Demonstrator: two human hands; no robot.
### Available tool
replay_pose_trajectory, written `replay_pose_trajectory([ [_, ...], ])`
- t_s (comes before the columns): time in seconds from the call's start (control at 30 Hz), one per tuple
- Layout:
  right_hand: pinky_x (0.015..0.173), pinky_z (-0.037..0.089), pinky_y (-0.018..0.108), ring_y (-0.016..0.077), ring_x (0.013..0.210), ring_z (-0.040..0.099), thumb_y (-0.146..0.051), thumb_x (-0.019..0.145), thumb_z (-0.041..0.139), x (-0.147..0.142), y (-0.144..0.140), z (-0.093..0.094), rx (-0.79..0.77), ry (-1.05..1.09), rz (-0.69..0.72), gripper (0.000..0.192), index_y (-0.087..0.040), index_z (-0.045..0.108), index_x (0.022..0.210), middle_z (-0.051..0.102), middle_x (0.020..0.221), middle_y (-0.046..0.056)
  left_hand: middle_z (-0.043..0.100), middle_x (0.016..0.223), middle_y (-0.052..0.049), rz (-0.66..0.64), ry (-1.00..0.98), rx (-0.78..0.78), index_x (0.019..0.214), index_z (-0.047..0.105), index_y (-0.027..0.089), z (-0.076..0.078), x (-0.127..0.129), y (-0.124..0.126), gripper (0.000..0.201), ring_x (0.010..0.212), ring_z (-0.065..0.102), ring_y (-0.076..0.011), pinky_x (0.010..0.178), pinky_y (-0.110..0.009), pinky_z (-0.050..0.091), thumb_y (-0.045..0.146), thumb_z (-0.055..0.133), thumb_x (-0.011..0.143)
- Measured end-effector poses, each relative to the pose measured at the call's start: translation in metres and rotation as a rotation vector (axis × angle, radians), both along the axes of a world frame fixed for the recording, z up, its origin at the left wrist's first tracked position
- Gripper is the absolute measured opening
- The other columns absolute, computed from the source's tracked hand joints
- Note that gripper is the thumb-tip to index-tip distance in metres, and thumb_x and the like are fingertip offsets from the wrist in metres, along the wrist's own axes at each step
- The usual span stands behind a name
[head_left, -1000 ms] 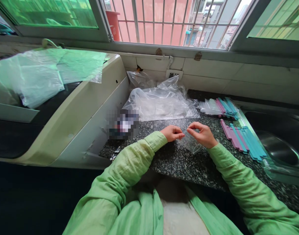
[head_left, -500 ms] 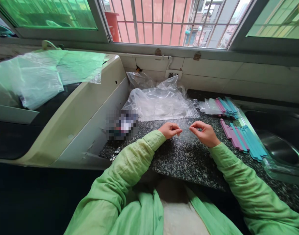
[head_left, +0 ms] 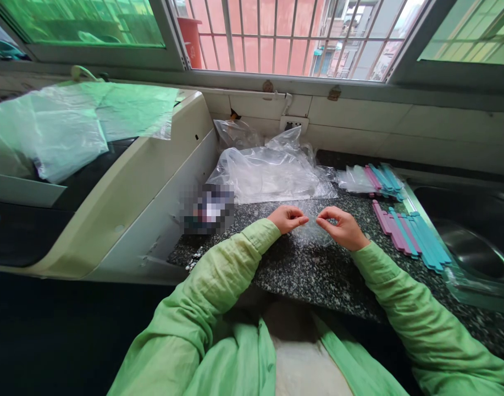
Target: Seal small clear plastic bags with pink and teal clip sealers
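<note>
Between my hands is a small clear plastic bag point(head_left: 313, 232), thin and hard to see against the speckled counter. My left hand point(head_left: 288, 219) pinches its left side, thumb against fingertips. From the other side my right hand point(head_left: 342, 225) pinches it too, the fingertips a short way from those of the left. To the right of my right hand lie flat pink and teal plastic strips point(head_left: 412, 239) in a row. Behind the hands a large clear plastic bag point(head_left: 272, 173) with whitish contents rests on the counter.
More pink and teal strips point(head_left: 383, 180) lie beside small clear packets point(head_left: 354, 180) at the back right. A dark sink point(head_left: 474, 242) is at the far right. At left stands a beige machine point(head_left: 161, 165) draped with plastic sheets point(head_left: 74, 129). A blurred-out object point(head_left: 208, 210) sits beside it.
The fingertips have come slightly closer together, the right hand shifting a little left. Both hands keep their pinch; the other things stay where they were.
</note>
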State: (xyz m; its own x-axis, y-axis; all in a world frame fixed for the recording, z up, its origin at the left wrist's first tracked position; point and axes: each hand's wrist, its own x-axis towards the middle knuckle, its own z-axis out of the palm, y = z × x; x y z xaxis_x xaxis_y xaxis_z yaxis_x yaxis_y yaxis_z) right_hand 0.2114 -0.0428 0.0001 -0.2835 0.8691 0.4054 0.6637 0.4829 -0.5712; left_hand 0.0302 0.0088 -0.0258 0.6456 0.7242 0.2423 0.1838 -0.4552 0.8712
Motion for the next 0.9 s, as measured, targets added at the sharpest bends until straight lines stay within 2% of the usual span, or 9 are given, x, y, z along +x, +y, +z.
replay_pose_trajectory([
  [0.37,0.063,0.041,0.029,0.0145,0.065,0.052,-0.031,0.076,0.053,0.0009,0.0010,0.0001,0.002,-0.001,-0.013,0.017,-0.019,0.055,0.064,0.058,0.064,0.002,0.047,0.053,0.001,-0.032,0.018,0.020,0.058,0.059,0.010,0.0024,0.0000,-0.0001,0.032,0.051,0.039,-0.0056,0.050,-0.019,0.031,0.036,0.052,0.074],
  [0.57,0.063,0.042,0.028,0.0145,0.065,0.054,-0.033,0.075,0.055,0.0021,0.0019,-0.0002,-0.027,0.038,-0.010,0.016,-0.019,0.057,0.066,0.060,0.066,0.002,0.049,0.052,0.001,0.014,-0.009,0.001,0.057,0.060,0.010,0.0028,-0.0017,0.0017,0.033,0.051,0.040,-0.0058,0.051,-0.019,0.032,0.038,0.054,0.073],
  [0.7,0.064,0.042,0.029,0.0147,0.065,0.054,-0.033,0.075,0.054,0.0050,0.0018,0.0014,-0.013,0.064,-0.056,0.017,-0.019,0.057,0.066,0.060,0.066,0.003,0.050,0.051,0.001,0.062,-0.040,-0.052,0.057,0.060,0.010,0.0028,-0.0022,0.0034,0.035,0.050,0.040,-0.0058,0.050,-0.019,0.032,0.041,0.055,0.072],
  [0.9,0.065,0.042,0.030,0.0156,0.066,0.053,-0.033,0.076,0.053,0.0077,0.0011,0.0045,0.050,0.059,-0.090,0.018,-0.020,0.056,0.063,0.059,0.065,0.002,0.054,0.053,-0.001,0.027,-0.067,-0.117,0.059,0.062,0.009,0.0052,-0.0010,0.0012,0.037,0.051,0.043,-0.0062,0.051,-0.019,0.034,0.044,0.056,0.070],
])
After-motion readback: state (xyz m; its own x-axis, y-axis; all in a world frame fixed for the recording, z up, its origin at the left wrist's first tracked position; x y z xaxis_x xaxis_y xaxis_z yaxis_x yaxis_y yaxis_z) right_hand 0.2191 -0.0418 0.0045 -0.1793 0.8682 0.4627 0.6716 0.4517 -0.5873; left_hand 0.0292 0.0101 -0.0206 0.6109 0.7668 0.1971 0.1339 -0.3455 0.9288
